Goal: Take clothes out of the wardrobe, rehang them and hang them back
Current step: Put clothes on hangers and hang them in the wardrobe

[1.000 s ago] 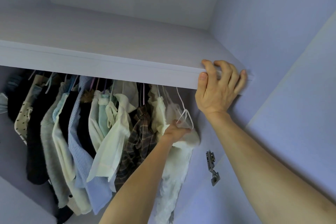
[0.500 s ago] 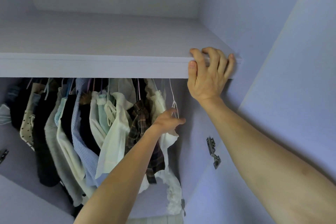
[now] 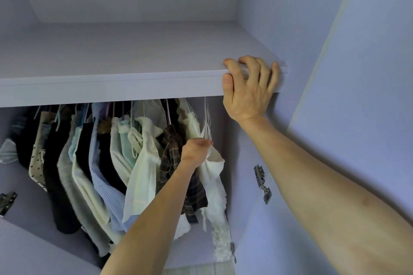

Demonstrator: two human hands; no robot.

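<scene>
A: The white top (image 3: 213, 176) has been let down at the right end of the clothes (image 3: 138, 163), hanger (image 3: 206, 127) pinched by the left hand (image 3: 196, 150); shelf (image 3: 111, 87) gripped by the right hand (image 3: 248, 96).
B: Light, limp: best taken by the hanger.

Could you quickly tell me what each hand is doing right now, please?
Left hand: closed, gripping the top of the white garment.
Right hand: closed, fingers curled over the edge of the shelf.
</scene>
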